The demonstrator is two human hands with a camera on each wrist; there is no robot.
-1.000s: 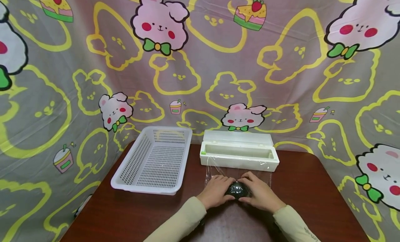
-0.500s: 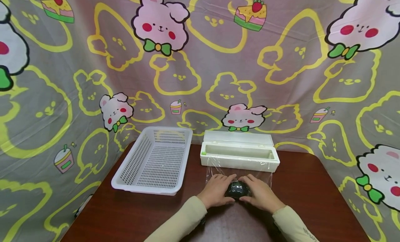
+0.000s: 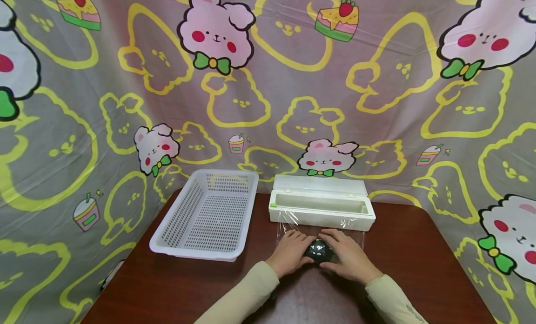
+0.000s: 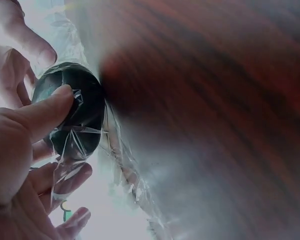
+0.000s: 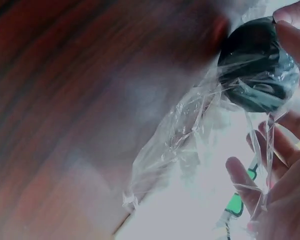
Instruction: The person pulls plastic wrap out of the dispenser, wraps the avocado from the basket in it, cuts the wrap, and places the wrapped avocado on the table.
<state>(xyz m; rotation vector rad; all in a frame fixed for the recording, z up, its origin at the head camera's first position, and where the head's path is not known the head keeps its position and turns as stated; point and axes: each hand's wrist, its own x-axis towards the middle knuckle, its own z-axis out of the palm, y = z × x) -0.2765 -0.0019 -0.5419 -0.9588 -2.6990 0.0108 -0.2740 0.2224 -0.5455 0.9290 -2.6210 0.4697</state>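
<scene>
A dark green, glossy, rounded thing sits on the table between my two hands, with clear cling film stretched over it in creases. My left hand holds its left side; in the left wrist view the thumb presses on the film-covered surface. From the other side my right hand grips it, thumb near me and fingers over the far side. More film runs from the thing back to the front of a white cling film box, whose lid stands open. The thing's exact kind I cannot tell.
A white perforated plastic basket stands on the left of the dark red-brown wooden table. A patterned cloth curtain encloses the table behind and at the sides. A small green piece sits at the box's left end.
Both hands have shifted slightly away from me toward the box, with the dark green thing between them. The fingers have moved a little over it. The box and basket stay in place.
</scene>
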